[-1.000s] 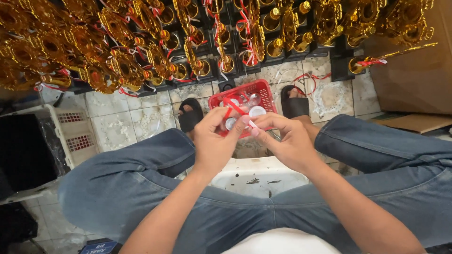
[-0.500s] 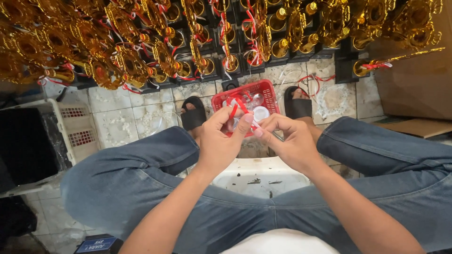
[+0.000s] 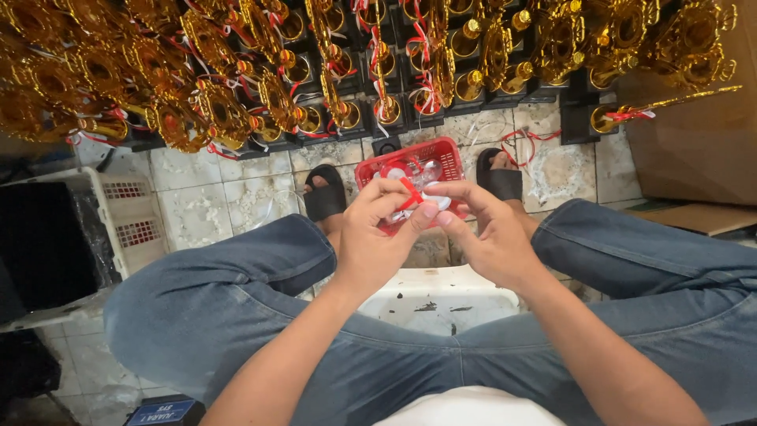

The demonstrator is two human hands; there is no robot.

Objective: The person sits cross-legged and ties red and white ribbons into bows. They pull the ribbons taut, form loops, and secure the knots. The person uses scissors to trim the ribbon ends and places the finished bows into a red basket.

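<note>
My left hand (image 3: 377, 237) and my right hand (image 3: 482, 230) meet above my knees, fingertips together. Between them they pinch a short piece of red ribbon (image 3: 409, 190); both hands grip it. Just beyond the fingers a small red plastic basket (image 3: 445, 154) sits on the tiled floor between my sandalled feet, with rolls of tape or ribbon inside. I sit on a white plastic stool (image 3: 435, 300), legs apart in blue jeans.
Rows of gold trophies (image 3: 276, 95) on black bases with red-and-white ribbons fill the far floor. A white crate (image 3: 130, 221) lined with a black bag stands at the left. A brown cardboard box (image 3: 698, 134) stands at the right. Loose ribbon (image 3: 524, 146) lies by my right foot.
Both hands stayed together at the ribbon and shifted slightly; the fingers have worked the red ribbon between them. The view has tilted a little.
</note>
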